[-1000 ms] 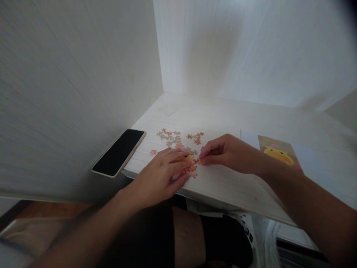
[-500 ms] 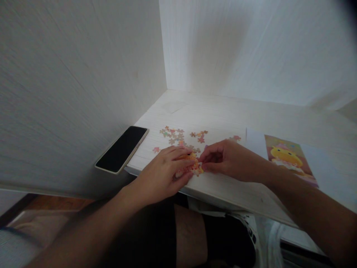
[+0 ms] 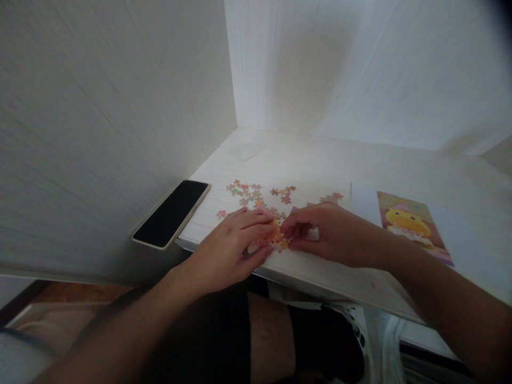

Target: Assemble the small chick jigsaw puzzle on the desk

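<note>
Under my left hand (image 3: 244, 237) lies a partly joined jigsaw puzzle (image 3: 277, 233) in yellow, orange and pink, near the table's front edge. That hand rests palm down with fingers stretched across the puzzle, covering much of it. At the puzzle's right side, my right hand (image 3: 316, 232) has its fingers curled and thumb and index fingertips close to the edge pieces. Whatever sits between those fingertips is too small to make out. Loose jigsaw pieces (image 3: 250, 196) are scattered just behind the hands, and a few more pieces (image 3: 286, 193) lie to their right.
A phone (image 3: 172, 214) with a dark screen juts over the table's left edge, beside the wall. On the right lies a sheet of paper (image 3: 362, 200) with a printed picture (image 3: 412, 224) of a yellow figure. White panels (image 3: 296, 64) rise behind and left.
My right thumb and index finger have spread slightly and moved a little left along the puzzle's edge. My left hand stays on the puzzle. The whole view has shifted slightly.
</note>
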The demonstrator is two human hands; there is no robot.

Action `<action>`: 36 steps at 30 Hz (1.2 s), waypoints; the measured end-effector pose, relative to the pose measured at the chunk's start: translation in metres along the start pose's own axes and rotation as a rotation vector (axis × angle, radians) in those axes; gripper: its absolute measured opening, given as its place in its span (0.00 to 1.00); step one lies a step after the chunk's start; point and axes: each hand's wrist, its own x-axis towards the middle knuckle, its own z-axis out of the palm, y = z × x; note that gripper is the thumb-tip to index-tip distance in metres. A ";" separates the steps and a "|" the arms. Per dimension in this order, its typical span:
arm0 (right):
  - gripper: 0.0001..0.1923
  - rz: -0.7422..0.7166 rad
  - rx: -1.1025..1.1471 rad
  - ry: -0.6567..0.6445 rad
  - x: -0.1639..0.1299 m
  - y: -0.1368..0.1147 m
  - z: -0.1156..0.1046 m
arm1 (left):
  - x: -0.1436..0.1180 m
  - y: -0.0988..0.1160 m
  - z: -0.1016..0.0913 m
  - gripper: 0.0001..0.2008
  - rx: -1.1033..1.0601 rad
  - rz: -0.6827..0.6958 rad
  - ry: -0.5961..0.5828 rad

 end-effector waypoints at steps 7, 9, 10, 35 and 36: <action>0.10 -0.045 -0.080 -0.012 0.000 -0.001 0.000 | 0.000 0.002 -0.001 0.19 -0.026 -0.018 0.002; 0.09 -0.013 -0.065 -0.010 -0.001 -0.002 0.000 | 0.000 0.001 -0.001 0.17 -0.020 -0.009 0.005; 0.09 0.008 -0.055 -0.008 -0.001 -0.002 0.000 | 0.000 0.001 -0.001 0.17 -0.016 -0.003 0.003; 0.08 -0.004 -0.142 0.108 0.005 0.006 -0.002 | -0.002 0.003 -0.006 0.16 -0.033 0.040 -0.013; 0.08 -0.025 -0.149 0.108 0.006 0.005 0.000 | -0.002 0.003 -0.006 0.16 -0.032 0.043 -0.016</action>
